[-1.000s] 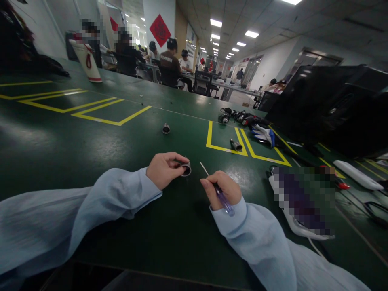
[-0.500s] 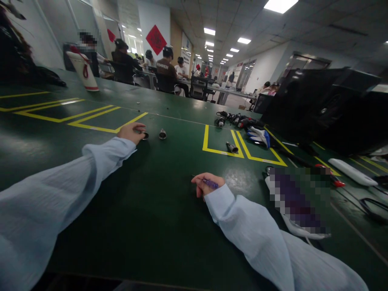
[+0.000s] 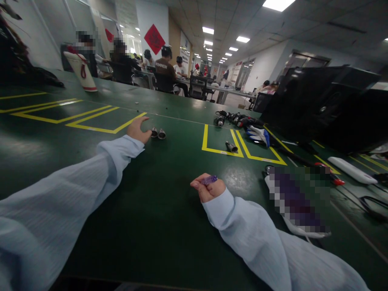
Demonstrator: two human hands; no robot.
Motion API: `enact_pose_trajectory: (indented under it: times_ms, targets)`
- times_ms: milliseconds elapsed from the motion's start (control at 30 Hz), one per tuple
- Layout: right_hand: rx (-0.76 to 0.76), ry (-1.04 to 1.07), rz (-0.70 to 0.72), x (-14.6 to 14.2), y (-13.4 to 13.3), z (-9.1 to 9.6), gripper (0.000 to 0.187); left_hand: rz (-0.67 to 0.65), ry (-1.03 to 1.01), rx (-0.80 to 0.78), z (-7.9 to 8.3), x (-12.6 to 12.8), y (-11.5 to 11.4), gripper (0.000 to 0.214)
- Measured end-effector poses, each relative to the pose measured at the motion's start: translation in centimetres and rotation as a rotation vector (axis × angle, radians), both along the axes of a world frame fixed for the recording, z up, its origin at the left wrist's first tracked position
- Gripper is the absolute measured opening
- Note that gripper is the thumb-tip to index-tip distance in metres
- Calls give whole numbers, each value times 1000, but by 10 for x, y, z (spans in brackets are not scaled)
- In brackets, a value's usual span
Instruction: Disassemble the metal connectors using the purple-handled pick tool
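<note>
My left hand is stretched far out over the green table, fingers apart, holding nothing. Its fingertips are right beside a small metal ring part, which lies against a second small metal cylinder; I cannot tell whether the fingers still touch the ring. My right hand rests on the table nearer to me, curled round a purple-handled screwdriver whose shaft is hidden.
Yellow tape boxes mark the table. Another metal part lies in a yellow box, with a pile of similar parts and a white-blue glove beyond. Black cases stand at right. People sit at the far tables.
My left hand carried the metal ring from near my body out to the far cylinder, set it beside it and opened. My right hand turned the screwdriver in and settled on the table.
</note>
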State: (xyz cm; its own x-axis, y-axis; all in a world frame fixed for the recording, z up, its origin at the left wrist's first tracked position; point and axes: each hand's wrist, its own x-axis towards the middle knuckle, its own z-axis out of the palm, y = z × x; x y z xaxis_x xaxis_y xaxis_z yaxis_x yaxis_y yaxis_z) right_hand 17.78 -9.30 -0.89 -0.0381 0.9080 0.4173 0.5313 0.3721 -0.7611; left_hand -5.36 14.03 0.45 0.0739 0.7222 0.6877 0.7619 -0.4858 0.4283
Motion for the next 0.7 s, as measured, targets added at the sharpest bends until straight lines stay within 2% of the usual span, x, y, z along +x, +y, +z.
enact_pose_trajectory:
  times_ms: [67, 100, 167, 233, 333, 367, 467, 600, 700]
  targets:
    - [45, -21, 10, 1, -2, 2, 25, -57, 50, 79, 4, 7, -25, 35]
    - [64, -20, 19, 1, -2, 2, 26, -97, 77, 181, 5, 12, -42, 28]
    - [99, -13, 31, 1, -2, 2, 28, -291, 168, 309, 6, 26, -86, 14]
    - [96, -4, 11, 0, 1, -1, 30, -553, 308, 275, 5, 40, -135, 7]
    - [-13, 51, -29, 0, 5, -7, 22, -936, 664, 211, 3, 58, -199, 22]
    - [-48, 80, -23, 0, 6, -8, 17, -1007, 755, 182, 3, 63, -213, 22]
    - [-122, 173, 49, 0, 5, -12, 12, -1053, 821, 118, 1, 69, -231, 19]
    - [-229, 260, 102, -1, 5, -14, 14, -1082, 741, 60, 2, 66, -227, 22]
    - [-283, 283, 104, 0, 7, -15, 14, -1078, 565, 138, 15, 66, -220, 31]
